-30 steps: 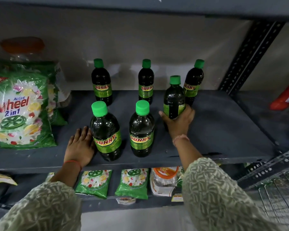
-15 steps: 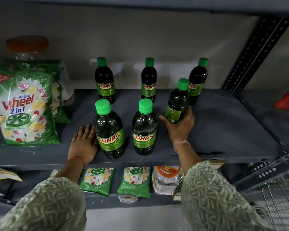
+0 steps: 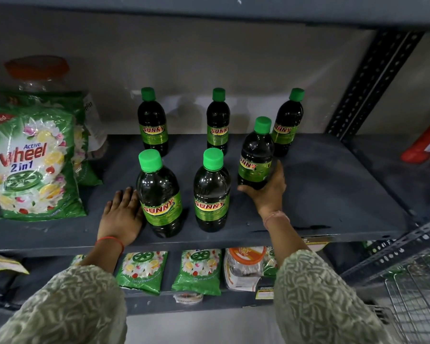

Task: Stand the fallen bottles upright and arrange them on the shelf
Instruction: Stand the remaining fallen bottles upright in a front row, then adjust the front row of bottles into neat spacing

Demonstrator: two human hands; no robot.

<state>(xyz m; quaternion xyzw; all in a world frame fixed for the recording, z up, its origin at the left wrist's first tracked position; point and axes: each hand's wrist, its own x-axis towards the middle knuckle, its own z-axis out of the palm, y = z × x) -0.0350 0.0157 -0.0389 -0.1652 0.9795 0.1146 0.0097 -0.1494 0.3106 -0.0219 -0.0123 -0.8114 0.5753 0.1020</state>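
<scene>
Several dark bottles with green caps and SUNNY labels stand on the grey shelf (image 3: pixel 333 194). Three are in a back row: left (image 3: pixel 153 125), middle (image 3: pixel 218 125), right (image 3: pixel 289 125). Two stand in front: left (image 3: pixel 160 197) and middle (image 3: pixel 212 192). My right hand (image 3: pixel 267 189) grips the base of a sixth bottle (image 3: pixel 256 157), which stands nearly upright in front of the back right one, its label facing me. My left hand (image 3: pixel 122 214) lies flat on the shelf, touching the front left bottle's side.
A green Wheel detergent bag (image 3: pixel 32 162) stands at the shelf's left, with a clear jar with an orange lid (image 3: pixel 37 73) behind it. The lower shelf holds small green packets (image 3: pixel 196 269) and a jar. A wire basket (image 3: pixel 417 294) is at lower right.
My right hand has turned the held bottle so its label faces me and straightened it nearly upright. My left hand has stayed flat beside the front left bottle.
</scene>
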